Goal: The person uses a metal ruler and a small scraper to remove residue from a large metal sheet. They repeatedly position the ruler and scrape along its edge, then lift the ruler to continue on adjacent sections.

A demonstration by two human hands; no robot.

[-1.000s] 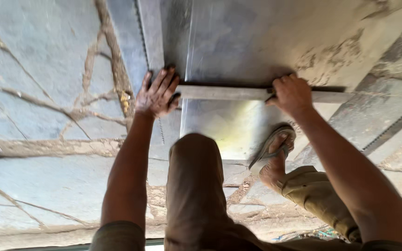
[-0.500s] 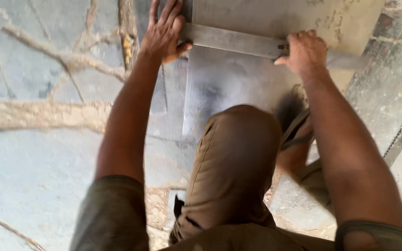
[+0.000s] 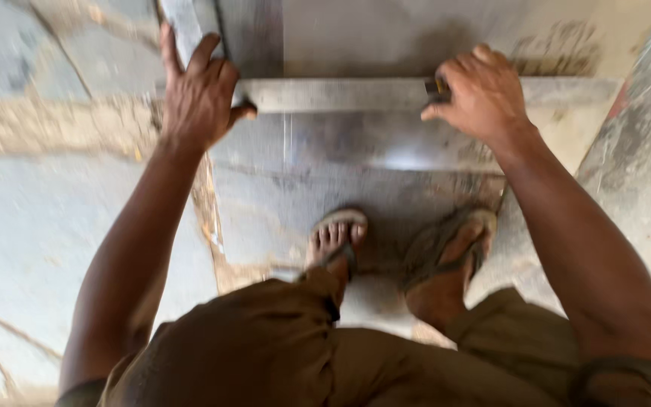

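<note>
1. Nearest the camera are the person's bent knees in brown trousers [image 3: 265,354], with both forearms reaching forward past them.
2. Below the hands, two feet in sandals [image 3: 338,240] stand on the near part of a grey metal sheet [image 3: 386,143] that lies flat on the stone floor [image 3: 47,226].
3. The left hand [image 3: 199,94] lies open, palm down, fingers spread. Its fingers rest on the sheet's left edge, and its thumb touches the left end of a long metal straightedge [image 3: 340,94].
4. The straightedge lies across the sheet from one hand to the other, just beyond the feet.
5. The right hand [image 3: 484,94] presses down on the straightedge near its right end, fingers curled. A small dark tool [image 3: 437,88] shows at its fingertips, against the straightedge's edge. What kind of tool it is cannot be told.
6. Beyond both hands the sheet runs on to the top of the view, with pale smears near its far right corner.
7. To the right of the right hand lies rough grey ground [image 3: 642,151].
</note>
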